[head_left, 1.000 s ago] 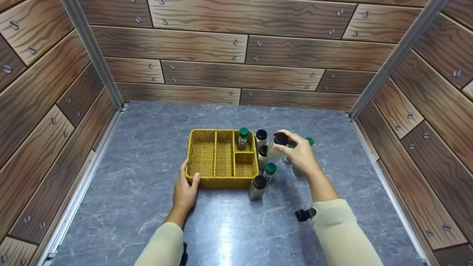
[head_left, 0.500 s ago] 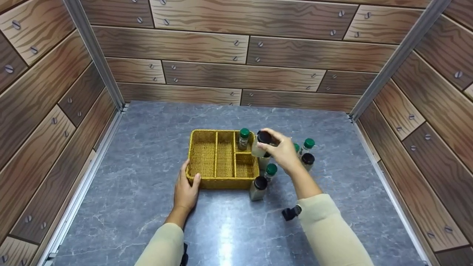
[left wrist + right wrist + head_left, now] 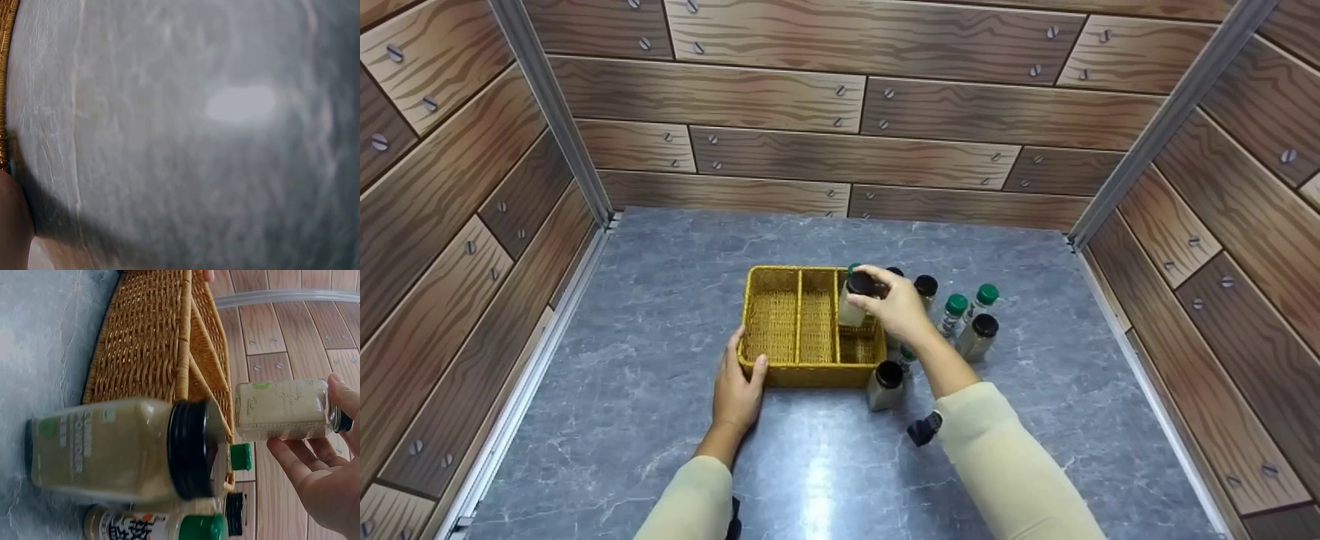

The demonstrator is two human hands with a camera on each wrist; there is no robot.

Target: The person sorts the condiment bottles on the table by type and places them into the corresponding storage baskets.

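Clear jar [image 3: 850, 311], black cap [image 3: 860, 282], near upright above the right-hand compartments of the woven basket [image 3: 810, 376]. Likely stiff, fairly light, slick; breakable if glass. Best hold: just below the cap. Right grip [image 3: 898, 306] pinches cap and upper sides, forearm slanting in from near right. Left grip [image 3: 739, 394] clasps basket's near-left corner, thumb in front.

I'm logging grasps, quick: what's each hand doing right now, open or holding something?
Left hand: holding the woven basket at its near left corner.
Right hand: holding a black-capped jar near its cap, above the basket.
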